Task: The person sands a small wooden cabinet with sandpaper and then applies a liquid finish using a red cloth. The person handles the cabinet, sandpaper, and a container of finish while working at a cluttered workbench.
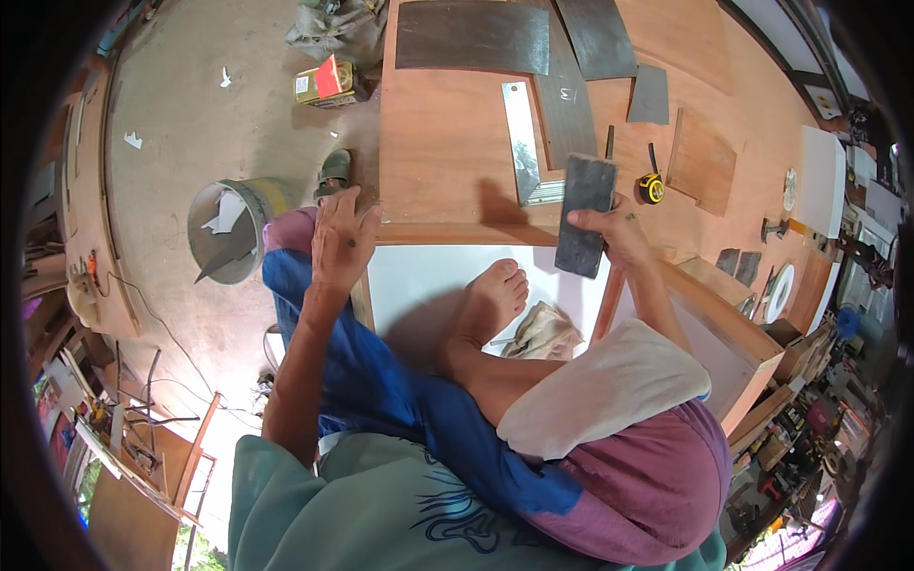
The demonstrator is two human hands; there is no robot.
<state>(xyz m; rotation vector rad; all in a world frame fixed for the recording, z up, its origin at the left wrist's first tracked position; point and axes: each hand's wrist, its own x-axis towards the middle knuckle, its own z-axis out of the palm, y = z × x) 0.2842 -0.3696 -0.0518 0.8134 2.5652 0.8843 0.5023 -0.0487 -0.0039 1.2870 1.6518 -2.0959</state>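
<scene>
My right hand (624,236) grips a dark grey, flat rectangular block (587,205), the thumb lying across its face and the fingers behind it. The block is held up over the front edge of the wooden panel, beside a metal carpenter's square (522,143). Close to my knee, my left hand (343,238) holds nothing, its fingers stretched out and thumb apart. A cream cloth (605,385) is draped over my bent leg. My bare foot (495,295) rests on a white surface next to a crumpled rag (543,331).
Dark boards (471,38) lie on the wooden panel (438,152), with a yellow tape measure (651,187) and a thin wooden board (703,162) to the right. A bucket (226,233) with scraps and a small box (328,84) stand on the floor at left.
</scene>
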